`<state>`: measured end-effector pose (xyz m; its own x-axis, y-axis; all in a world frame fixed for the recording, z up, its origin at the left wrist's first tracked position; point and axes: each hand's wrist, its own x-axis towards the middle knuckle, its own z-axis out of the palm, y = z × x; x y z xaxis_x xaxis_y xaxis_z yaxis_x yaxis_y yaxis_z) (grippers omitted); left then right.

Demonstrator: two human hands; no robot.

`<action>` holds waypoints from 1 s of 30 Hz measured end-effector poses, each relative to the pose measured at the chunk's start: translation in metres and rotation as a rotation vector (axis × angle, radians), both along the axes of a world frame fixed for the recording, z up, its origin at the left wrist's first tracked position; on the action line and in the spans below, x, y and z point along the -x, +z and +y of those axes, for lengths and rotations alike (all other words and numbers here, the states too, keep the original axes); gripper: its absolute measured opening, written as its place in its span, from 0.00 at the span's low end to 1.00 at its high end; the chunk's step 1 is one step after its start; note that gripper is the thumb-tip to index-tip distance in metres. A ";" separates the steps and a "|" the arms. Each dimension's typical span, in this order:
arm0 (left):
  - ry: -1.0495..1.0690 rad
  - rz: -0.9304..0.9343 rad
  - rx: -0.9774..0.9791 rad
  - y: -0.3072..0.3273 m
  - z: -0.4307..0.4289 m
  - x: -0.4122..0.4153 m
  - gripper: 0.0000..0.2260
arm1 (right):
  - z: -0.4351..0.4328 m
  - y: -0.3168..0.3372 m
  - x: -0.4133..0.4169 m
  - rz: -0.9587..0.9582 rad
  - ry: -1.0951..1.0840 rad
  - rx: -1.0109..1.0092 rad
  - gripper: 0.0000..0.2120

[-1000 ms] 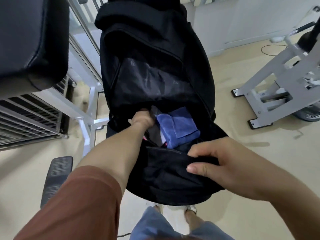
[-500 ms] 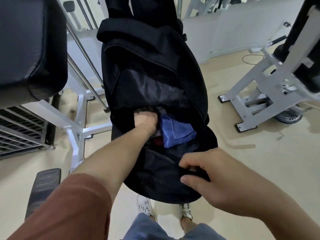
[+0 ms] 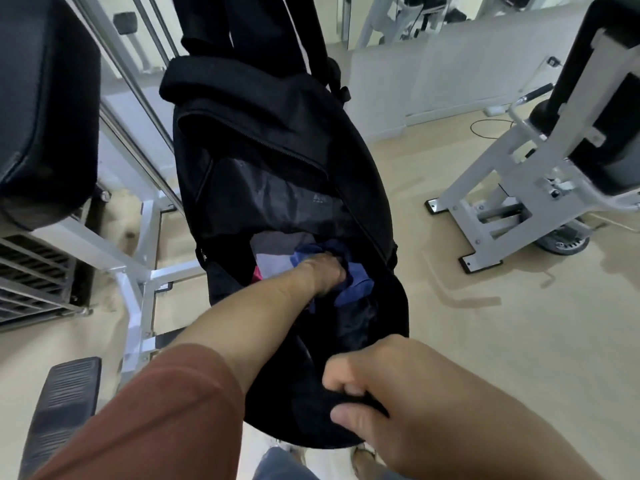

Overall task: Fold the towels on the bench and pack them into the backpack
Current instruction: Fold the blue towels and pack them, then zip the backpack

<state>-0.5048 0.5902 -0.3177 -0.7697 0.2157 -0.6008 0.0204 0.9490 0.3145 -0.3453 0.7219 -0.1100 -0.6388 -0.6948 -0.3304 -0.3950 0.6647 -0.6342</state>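
Here, both hands work at the open backpack (image 3: 277, 161).

The left hand (image 3: 327, 271) is deep inside the backpack, fingers curled on the blue towel (image 3: 356, 284) lying in its main compartment beside a pale cloth (image 3: 273, 258). The right hand (image 3: 388, 396) pinches the backpack's near rim, thumb and fingers closed on the black fabric. A padded bench (image 3: 45, 109) stands left of the backpack.

My left hand (image 3: 323, 271) now sits further right, pressing on the blue towel (image 3: 356, 285), which is crumpled, no longer flat.
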 end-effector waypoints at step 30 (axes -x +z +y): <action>0.283 0.266 -0.162 0.127 -0.075 -0.187 0.24 | -0.007 -0.059 0.054 -0.468 0.171 0.127 0.18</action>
